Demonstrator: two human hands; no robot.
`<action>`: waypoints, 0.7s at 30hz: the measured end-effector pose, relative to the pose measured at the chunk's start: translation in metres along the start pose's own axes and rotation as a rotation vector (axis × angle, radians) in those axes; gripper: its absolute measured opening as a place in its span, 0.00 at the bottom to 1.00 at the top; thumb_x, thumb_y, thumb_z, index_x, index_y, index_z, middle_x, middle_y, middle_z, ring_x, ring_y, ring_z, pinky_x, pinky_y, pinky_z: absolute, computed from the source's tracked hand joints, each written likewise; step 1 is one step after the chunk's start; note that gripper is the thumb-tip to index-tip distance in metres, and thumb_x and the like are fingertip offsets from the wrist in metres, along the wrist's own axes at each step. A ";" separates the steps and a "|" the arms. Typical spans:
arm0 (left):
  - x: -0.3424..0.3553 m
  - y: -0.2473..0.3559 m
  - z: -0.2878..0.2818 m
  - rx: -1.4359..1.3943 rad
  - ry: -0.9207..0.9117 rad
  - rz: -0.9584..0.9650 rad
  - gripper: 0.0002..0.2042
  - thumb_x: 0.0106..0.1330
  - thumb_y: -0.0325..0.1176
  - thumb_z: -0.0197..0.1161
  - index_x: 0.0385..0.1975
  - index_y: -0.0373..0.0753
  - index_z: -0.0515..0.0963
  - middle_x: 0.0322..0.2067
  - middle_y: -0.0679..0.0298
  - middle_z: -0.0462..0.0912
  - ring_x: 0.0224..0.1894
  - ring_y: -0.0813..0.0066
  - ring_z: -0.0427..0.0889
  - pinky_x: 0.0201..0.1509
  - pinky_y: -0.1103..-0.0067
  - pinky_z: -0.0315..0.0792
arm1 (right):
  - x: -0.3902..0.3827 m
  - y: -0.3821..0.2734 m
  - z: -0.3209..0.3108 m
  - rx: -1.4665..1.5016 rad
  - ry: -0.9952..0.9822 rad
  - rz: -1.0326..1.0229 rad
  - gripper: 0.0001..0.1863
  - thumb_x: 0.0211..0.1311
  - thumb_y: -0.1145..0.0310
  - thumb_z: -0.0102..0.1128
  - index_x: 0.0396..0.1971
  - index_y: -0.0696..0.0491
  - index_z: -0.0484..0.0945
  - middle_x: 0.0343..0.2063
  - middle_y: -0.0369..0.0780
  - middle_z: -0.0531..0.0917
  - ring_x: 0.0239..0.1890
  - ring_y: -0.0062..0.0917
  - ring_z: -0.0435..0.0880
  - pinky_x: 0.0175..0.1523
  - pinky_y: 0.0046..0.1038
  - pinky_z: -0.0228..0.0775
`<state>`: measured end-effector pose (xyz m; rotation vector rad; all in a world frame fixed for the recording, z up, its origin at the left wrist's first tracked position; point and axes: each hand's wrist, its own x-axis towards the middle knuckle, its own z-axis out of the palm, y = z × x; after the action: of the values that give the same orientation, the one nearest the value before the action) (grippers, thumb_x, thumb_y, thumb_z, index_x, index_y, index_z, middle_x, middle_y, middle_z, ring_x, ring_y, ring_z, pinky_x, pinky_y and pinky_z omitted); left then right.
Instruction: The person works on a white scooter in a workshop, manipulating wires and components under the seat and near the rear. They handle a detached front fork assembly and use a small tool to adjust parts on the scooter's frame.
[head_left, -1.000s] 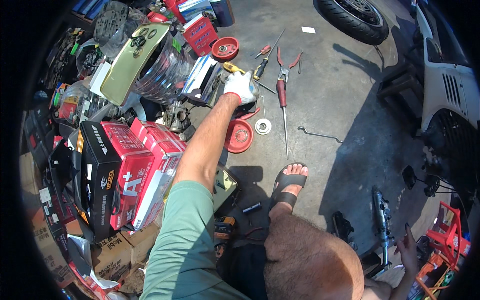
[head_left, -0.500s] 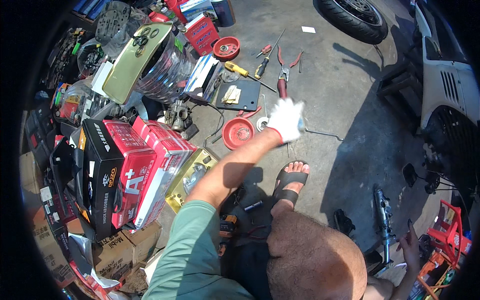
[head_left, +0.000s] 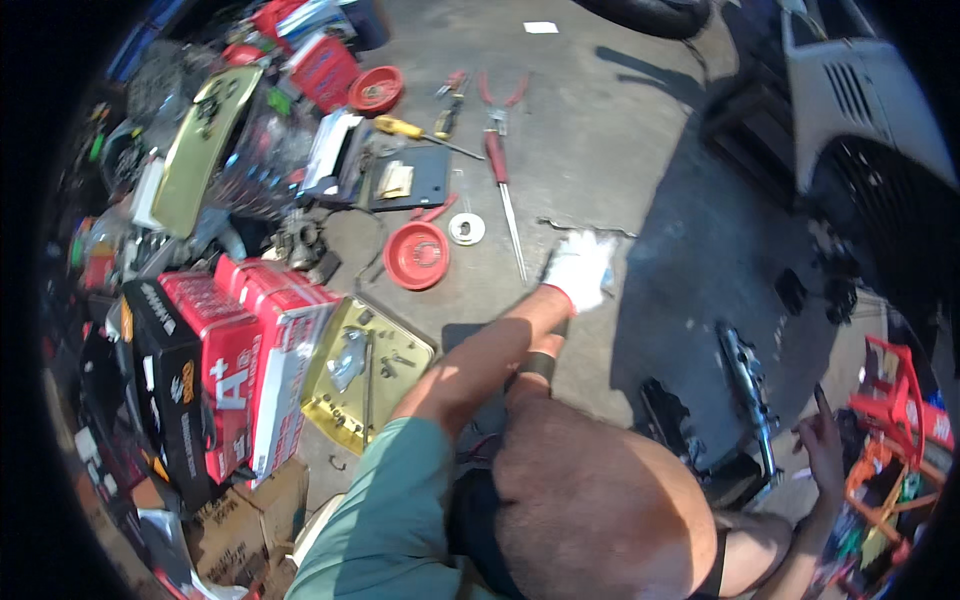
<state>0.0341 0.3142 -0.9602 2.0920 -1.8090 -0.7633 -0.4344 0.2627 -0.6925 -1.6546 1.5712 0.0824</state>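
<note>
Gloved left hand (head_left: 580, 268) down on the thin rod (head_left: 622, 232), which lies flat on the concrete (head_left: 620, 130) just right of the long screwdriver (head_left: 505, 200). Fingers curled downward; whether closed on the rod, cannot tell (glove hides the tips). Best done by pinching at the rod's middle and tipping one end up, since a thin piece lies tight to the floor. Right hand (head_left: 825, 445) bare, one finger out, rest hidden. Cracked, sunlit floor; red bowl (head_left: 417, 255) and boxes (head_left: 230, 350) crowded at left.
</note>
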 end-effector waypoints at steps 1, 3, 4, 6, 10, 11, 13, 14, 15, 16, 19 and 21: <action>-0.009 -0.003 -0.012 -0.079 0.017 -0.010 0.44 0.49 0.46 0.75 0.67 0.35 0.65 0.54 0.38 0.73 0.56 0.39 0.74 0.61 0.55 0.72 | 0.002 -0.005 0.000 -0.007 -0.004 0.007 0.37 0.72 0.73 0.54 0.78 0.52 0.51 0.32 0.38 0.79 0.28 0.18 0.76 0.35 0.21 0.74; -0.016 -0.014 -0.014 -0.199 0.109 -0.085 0.51 0.49 0.53 0.74 0.72 0.36 0.59 0.56 0.34 0.71 0.60 0.38 0.72 0.66 0.57 0.69 | 0.003 -0.009 -0.001 -0.009 -0.014 -0.018 0.37 0.72 0.72 0.55 0.78 0.52 0.51 0.33 0.38 0.79 0.28 0.18 0.76 0.35 0.21 0.74; -0.021 -0.016 -0.020 -0.382 0.162 -0.147 0.52 0.49 0.51 0.75 0.73 0.36 0.58 0.57 0.37 0.71 0.60 0.43 0.74 0.64 0.60 0.71 | 0.002 -0.007 -0.001 -0.002 -0.017 -0.025 0.37 0.73 0.72 0.55 0.78 0.52 0.50 0.33 0.39 0.79 0.28 0.18 0.76 0.35 0.21 0.74; -0.034 -0.042 -0.019 -1.002 0.167 -0.275 0.41 0.60 0.43 0.69 0.72 0.37 0.60 0.54 0.50 0.77 0.54 0.62 0.80 0.59 0.67 0.75 | 0.000 -0.008 -0.002 0.024 -0.017 -0.011 0.38 0.72 0.72 0.55 0.77 0.53 0.50 0.34 0.39 0.80 0.29 0.18 0.77 0.35 0.21 0.74; -0.066 -0.097 -0.022 -2.073 0.155 -0.399 0.27 0.70 0.41 0.58 0.66 0.34 0.67 0.57 0.50 0.78 0.59 0.53 0.79 0.66 0.56 0.72 | 0.000 -0.008 -0.002 0.032 -0.009 0.028 0.38 0.73 0.71 0.56 0.77 0.54 0.49 0.34 0.39 0.80 0.28 0.17 0.77 0.35 0.21 0.74; -0.070 -0.102 -0.027 -2.155 0.141 -0.445 0.27 0.70 0.41 0.57 0.66 0.32 0.67 0.59 0.48 0.77 0.61 0.50 0.78 0.68 0.54 0.70 | -0.001 -0.009 -0.003 0.040 -0.002 0.051 0.38 0.73 0.71 0.56 0.77 0.55 0.49 0.34 0.39 0.80 0.28 0.17 0.77 0.35 0.21 0.74; -0.080 -0.122 -0.028 -2.144 0.142 -0.397 0.27 0.72 0.42 0.55 0.66 0.32 0.66 0.61 0.45 0.75 0.61 0.47 0.77 0.68 0.53 0.70 | 0.000 -0.008 -0.004 0.044 -0.025 0.017 0.38 0.73 0.71 0.56 0.77 0.55 0.49 0.33 0.39 0.79 0.28 0.18 0.77 0.35 0.21 0.74; -0.080 -0.127 -0.027 -2.088 0.243 -0.530 0.26 0.73 0.41 0.53 0.66 0.32 0.66 0.61 0.44 0.75 0.61 0.45 0.77 0.67 0.52 0.72 | 0.001 -0.006 -0.005 0.049 -0.029 0.007 0.38 0.73 0.71 0.56 0.77 0.55 0.49 0.33 0.39 0.79 0.28 0.18 0.77 0.35 0.21 0.74; -0.079 -0.131 -0.027 -2.039 0.319 -0.549 0.24 0.75 0.39 0.51 0.65 0.31 0.67 0.60 0.44 0.76 0.60 0.46 0.78 0.65 0.51 0.74 | 0.001 -0.005 -0.004 0.054 -0.033 -0.002 0.38 0.73 0.71 0.56 0.77 0.55 0.49 0.33 0.39 0.79 0.29 0.18 0.77 0.35 0.21 0.74; -0.080 -0.135 -0.027 -1.963 0.381 -0.567 0.22 0.75 0.38 0.52 0.62 0.32 0.69 0.58 0.46 0.78 0.59 0.49 0.80 0.65 0.53 0.74 | 0.001 -0.005 -0.004 0.055 -0.027 0.010 0.38 0.72 0.72 0.56 0.77 0.55 0.49 0.33 0.39 0.79 0.28 0.18 0.77 0.35 0.21 0.74; -0.078 -0.159 -0.027 -1.730 0.437 -0.613 0.18 0.75 0.37 0.53 0.58 0.35 0.74 0.52 0.53 0.82 0.53 0.57 0.83 0.58 0.61 0.79 | 0.004 -0.009 -0.002 0.061 -0.014 0.039 0.38 0.72 0.72 0.55 0.77 0.55 0.49 0.32 0.39 0.79 0.28 0.19 0.77 0.35 0.21 0.74; -0.073 -0.175 -0.027 -1.472 0.552 -0.538 0.17 0.71 0.36 0.58 0.56 0.36 0.77 0.44 0.61 0.83 0.47 0.66 0.82 0.52 0.73 0.75 | 0.002 -0.015 -0.001 0.061 -0.007 0.060 0.38 0.71 0.72 0.56 0.77 0.55 0.50 0.32 0.39 0.79 0.28 0.19 0.76 0.35 0.22 0.73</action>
<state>0.1886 0.4134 -1.0141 1.3879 -0.0967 -1.0012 -0.4216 0.2586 -0.6852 -1.5590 1.6030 0.0707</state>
